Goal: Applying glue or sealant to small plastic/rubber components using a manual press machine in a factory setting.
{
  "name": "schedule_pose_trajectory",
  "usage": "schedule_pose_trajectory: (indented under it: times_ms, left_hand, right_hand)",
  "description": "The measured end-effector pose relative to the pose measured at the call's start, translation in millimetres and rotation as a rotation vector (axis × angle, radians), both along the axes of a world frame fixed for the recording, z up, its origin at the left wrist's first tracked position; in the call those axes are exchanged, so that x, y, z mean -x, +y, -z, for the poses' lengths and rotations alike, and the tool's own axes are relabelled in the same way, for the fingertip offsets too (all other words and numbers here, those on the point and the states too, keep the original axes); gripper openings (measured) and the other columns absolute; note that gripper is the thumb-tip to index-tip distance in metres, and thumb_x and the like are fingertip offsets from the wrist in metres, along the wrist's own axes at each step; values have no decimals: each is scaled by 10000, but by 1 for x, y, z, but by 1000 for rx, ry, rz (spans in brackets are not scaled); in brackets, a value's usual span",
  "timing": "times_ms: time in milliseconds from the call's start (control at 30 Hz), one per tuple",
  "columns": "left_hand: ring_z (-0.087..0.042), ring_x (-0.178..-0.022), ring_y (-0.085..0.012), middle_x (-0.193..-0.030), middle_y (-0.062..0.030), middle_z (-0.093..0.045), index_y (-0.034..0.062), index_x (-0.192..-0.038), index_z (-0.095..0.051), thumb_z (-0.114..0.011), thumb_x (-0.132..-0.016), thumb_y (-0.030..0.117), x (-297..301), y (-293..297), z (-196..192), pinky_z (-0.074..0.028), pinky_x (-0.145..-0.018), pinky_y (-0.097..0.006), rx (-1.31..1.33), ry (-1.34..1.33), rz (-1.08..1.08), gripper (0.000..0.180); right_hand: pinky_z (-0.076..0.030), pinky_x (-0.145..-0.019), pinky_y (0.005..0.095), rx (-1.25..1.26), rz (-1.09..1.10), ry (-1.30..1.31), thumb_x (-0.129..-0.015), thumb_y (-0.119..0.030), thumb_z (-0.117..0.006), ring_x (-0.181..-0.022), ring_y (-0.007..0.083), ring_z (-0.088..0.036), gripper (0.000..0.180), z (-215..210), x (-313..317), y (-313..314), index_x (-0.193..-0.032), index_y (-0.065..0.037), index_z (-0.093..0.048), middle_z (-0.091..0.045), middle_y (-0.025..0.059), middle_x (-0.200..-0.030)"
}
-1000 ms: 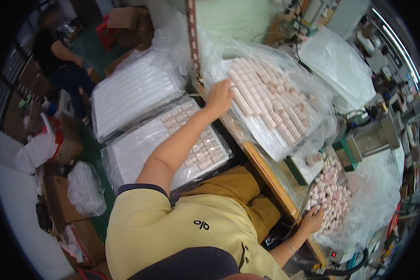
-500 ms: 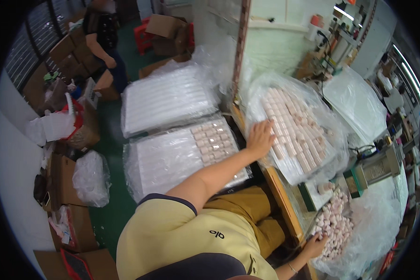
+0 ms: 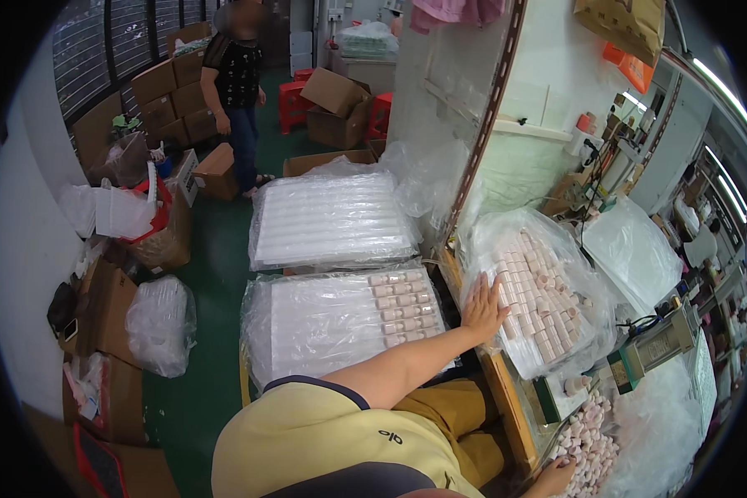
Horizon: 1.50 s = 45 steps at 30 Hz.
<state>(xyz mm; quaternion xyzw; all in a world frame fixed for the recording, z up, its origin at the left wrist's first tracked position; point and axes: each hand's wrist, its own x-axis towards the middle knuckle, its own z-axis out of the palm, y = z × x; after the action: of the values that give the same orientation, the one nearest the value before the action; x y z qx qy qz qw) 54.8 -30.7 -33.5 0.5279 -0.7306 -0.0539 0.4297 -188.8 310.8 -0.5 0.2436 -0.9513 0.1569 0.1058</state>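
Note:
My left hand lies with fingers stretched out at the left edge of a plastic-lined tray. Rows of pale pink cylindrical pieces fill that tray, some at its right side lying askew. Near the bottom edge, my right hand is at a heap of small pale pink pieces on clear plastic. Its fingers are drawn together; whatever is between them is too small to make out. A green-and-metal bench device stands between tray and heap, with one pink piece beside it.
Left of the bench's wooden edge lies a plastic-wrapped white tray part-filled with pink cylinders. Another wrapped white tray is behind it. Cardboard boxes and a plastic bag line the left. A person stands at the back left.
The view has tilted up, so things sit lower in the picture. My left hand stays at the tray edge, its fingers now more spread. My right hand remains at the heap.

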Motion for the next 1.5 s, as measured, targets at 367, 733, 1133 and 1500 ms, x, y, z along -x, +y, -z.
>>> schedule_pose_trajectory:
  times_ms: [367,733,1133,1500]
  left_hand:
    - [-339,-1287,-346,-1453,-278,-207,10,-1443,-127,-403,-927,424,-3,3,0,-178,-1080,-450,-82,-87,68,717]
    - [-509,-1134,-316,-1413,-286,-280,72,-1437,-215,-384,-934,427,-2,4,-4,-220,-1046,-467,-74,-186,73,638]
    - [-402,-1204,-356,-1403,-277,-289,108,-1423,-288,-386,-925,458,-5,6,-8,-260,-1005,-449,-114,-192,110,617]
    - [-401,-1210,-350,-1386,-275,-307,116,-1419,-294,-413,-915,464,-5,4,-2,-234,-1030,-455,-76,-162,90,623]
  right_hand:
    - [-464,-701,511,-58,37,6,-839,-362,-500,-804,394,-617,395,3,2,5,-1013,-45,-659,-664,196,-924]
    - [-465,-725,502,-26,18,1,-840,-377,-506,-835,392,-618,405,2,1,4,-1013,-43,-656,-662,193,-952]
    - [-469,-689,509,26,-19,120,-828,-397,-493,-770,407,-620,414,14,7,5,-918,-33,-667,-667,185,-868]
    - [-488,-735,410,5,4,130,-826,-290,-569,-902,315,-617,384,35,29,3,-1142,-76,-603,-647,117,-1036]
